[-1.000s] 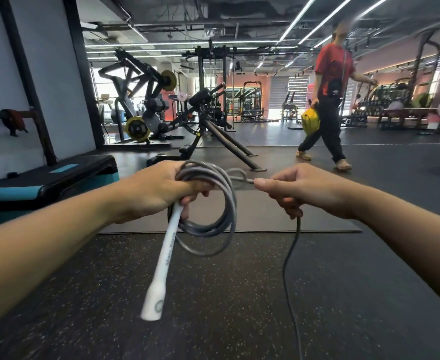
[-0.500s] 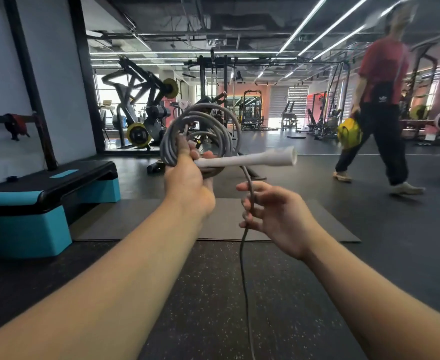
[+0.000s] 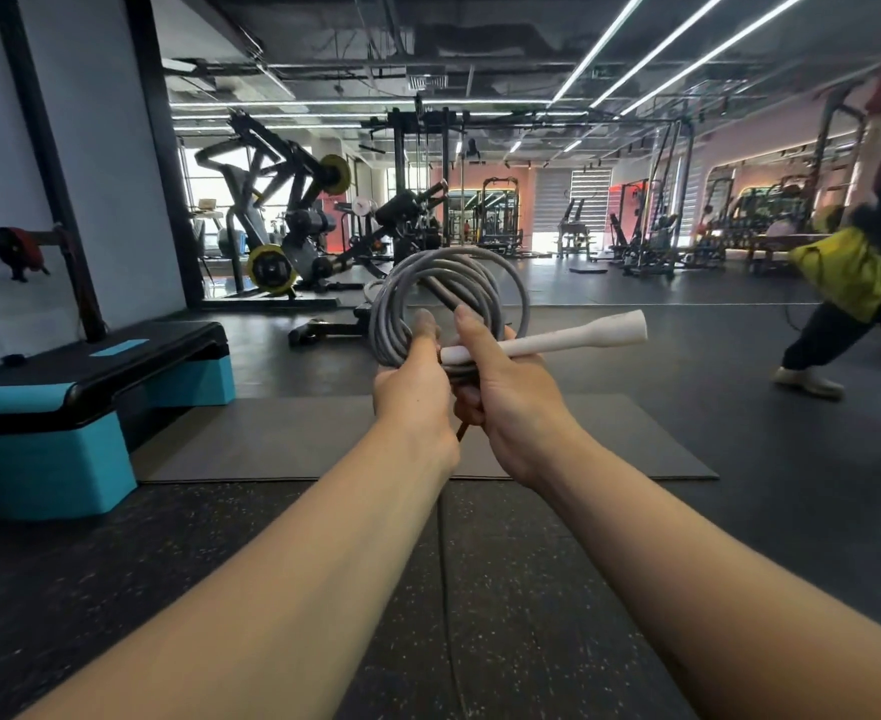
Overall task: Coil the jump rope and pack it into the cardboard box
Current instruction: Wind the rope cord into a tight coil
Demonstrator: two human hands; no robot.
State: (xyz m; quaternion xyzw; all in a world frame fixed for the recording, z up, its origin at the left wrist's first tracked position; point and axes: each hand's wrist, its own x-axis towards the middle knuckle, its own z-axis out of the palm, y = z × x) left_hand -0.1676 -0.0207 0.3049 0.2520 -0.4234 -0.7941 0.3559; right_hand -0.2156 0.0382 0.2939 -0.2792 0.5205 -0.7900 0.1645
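The grey jump rope (image 3: 402,283) is wound into several upright loops in front of me at chest height. My left hand (image 3: 413,392) grips the bottom of the coil. My right hand (image 3: 508,394) is closed on the coil beside it, where the white handle (image 3: 573,337) sticks out level to the right. A loose length of rope (image 3: 446,563) hangs from under my hands to the floor. No cardboard box is in view.
A teal and black step platform (image 3: 64,407) stands at the left. A grey mat (image 3: 298,439) lies on the rubber floor ahead. Weight machines (image 3: 282,236) fill the background. A person with a yellow bag (image 3: 854,272) walks at the right edge.
My right hand rose from the hanging rope and closed on the coil beside my left hand. The coil gained a loop. The walking person moved further right.
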